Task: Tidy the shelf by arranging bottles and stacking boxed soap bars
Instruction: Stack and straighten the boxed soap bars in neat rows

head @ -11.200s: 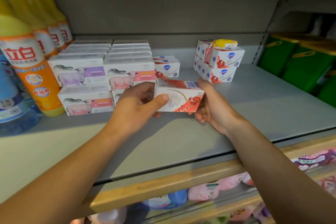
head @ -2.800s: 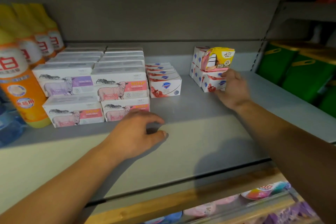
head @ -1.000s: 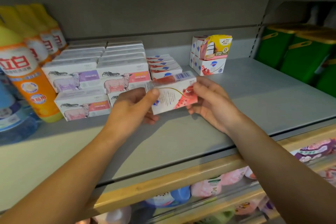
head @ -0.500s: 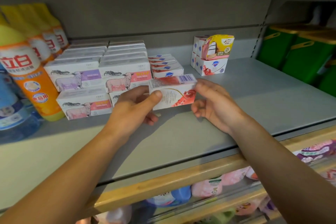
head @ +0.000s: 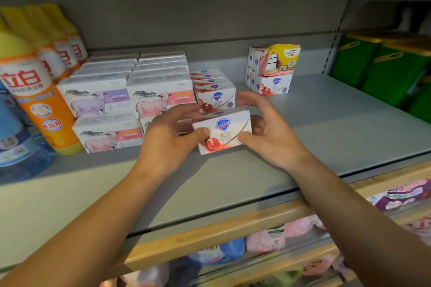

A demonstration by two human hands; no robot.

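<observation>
Head view: soap box (head: 222,130) now turned logo-face fwd vs 0.5 s ago, pinched btwn left hand (head: 171,134) and right hand (head: 268,130), both grips grasping its ends, held just above shelf (head: 326,128). Sits right in front of matching row (head: 213,87). Likely next: set down at row's front.

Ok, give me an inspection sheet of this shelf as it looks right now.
Surface: grey shelf, bare at right front.
Job's things: held soap box, front face toward camera; row of matching boxes behind it; sheep-print boxes stacked at left; orange bottles far left.
Clutter: yellow-pink pack on the small box stack at the back.
Grips: left hand and right hand hold the box by its ends.
Cables: nothing seen.
Surroundings: green containers at right; pink packs on the lower shelf.
</observation>
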